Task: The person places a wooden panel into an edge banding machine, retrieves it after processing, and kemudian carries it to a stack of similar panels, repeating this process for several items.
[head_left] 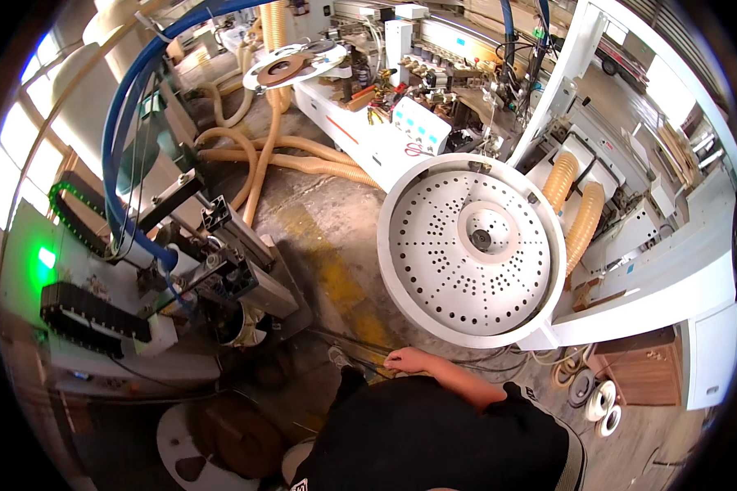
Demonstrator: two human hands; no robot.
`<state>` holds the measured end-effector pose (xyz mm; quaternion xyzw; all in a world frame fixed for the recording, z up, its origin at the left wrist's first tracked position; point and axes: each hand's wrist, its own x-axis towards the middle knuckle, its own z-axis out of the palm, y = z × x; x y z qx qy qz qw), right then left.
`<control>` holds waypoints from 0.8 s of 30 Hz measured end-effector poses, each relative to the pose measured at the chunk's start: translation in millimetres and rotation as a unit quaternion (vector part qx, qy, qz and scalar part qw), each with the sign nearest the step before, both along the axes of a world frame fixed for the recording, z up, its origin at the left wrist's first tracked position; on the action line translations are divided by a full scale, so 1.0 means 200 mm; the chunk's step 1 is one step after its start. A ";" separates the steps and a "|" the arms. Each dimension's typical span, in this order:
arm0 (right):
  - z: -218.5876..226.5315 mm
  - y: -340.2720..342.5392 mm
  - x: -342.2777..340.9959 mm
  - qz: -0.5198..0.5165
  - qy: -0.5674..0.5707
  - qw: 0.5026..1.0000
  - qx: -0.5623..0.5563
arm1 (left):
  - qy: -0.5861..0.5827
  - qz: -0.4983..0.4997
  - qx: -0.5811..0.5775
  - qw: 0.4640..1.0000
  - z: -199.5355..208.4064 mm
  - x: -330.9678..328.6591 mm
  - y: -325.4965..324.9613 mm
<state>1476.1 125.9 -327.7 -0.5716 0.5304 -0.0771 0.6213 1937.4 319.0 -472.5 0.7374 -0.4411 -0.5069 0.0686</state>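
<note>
My right hand (403,361) is in front of my body, its forearm crossing from the right. Its fingers look bent inward; the hand is small in view, and whatever they hold, if anything, does not show. Nearest to it, up and to the right, is a large white round tray (434,245) with a raised rim, rows of holes and a dark hub in the middle. The hand and the tray appear apart. My left hand is not in view. A shoe (339,357) shows just left of my right hand.
Left stands a machine column (246,274) with black cable chains (90,315) and a green light. Tan ducts (315,155) cross the floor. Ahead, tools lie on a long white machine (344,135). Tape rolls (600,401) lie right; a brown roll (241,438) lies lower left.
</note>
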 end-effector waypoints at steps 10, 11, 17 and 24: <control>0.17 -0.58 0.27 -0.111 0.052 0.990 -0.065 | 0.166 -0.088 -0.148 0.971 -0.24 0.59 -1.78; 0.18 -0.59 0.29 -0.141 0.012 0.989 -0.047 | 0.147 -0.111 -0.150 0.971 -0.19 0.60 -1.91; 0.45 -0.86 0.26 -0.175 -0.028 0.984 -0.030 | 0.061 -0.193 -0.182 0.962 -0.02 0.40 -2.41; 0.69 -1.32 0.08 -0.175 -0.071 0.980 -0.057 | -0.112 -0.504 -0.119 0.848 -0.04 0.22 -2.54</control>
